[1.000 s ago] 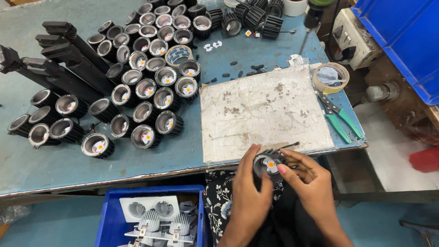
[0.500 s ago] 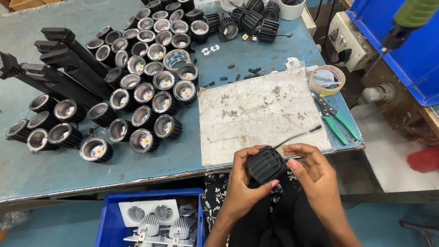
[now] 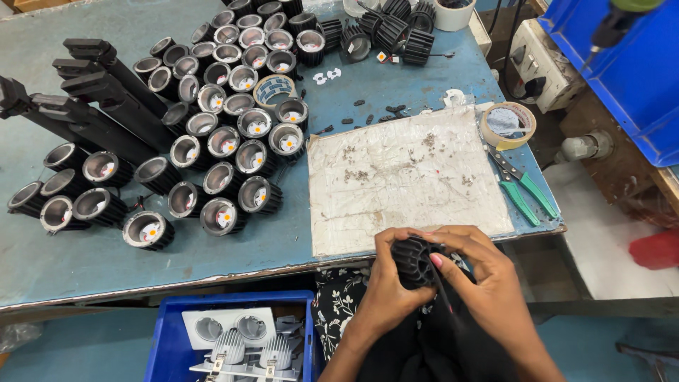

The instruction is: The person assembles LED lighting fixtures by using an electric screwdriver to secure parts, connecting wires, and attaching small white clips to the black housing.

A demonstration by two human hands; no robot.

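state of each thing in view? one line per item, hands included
Black finned lamp body: held by both hands at the table edge.
Left hand: closed on the lamp body.
Right hand: closed on the lamp body.
Lamps on the table: standing, lenses up.
Green-handled pliers: lying on the table, shut.
Tape roll: lying flat.
Blue bin: open, with parts inside.

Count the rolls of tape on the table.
2. One roll of tape lies at the right edge above the green pliers; another roll sits among the black lamps. Others may be hidden.
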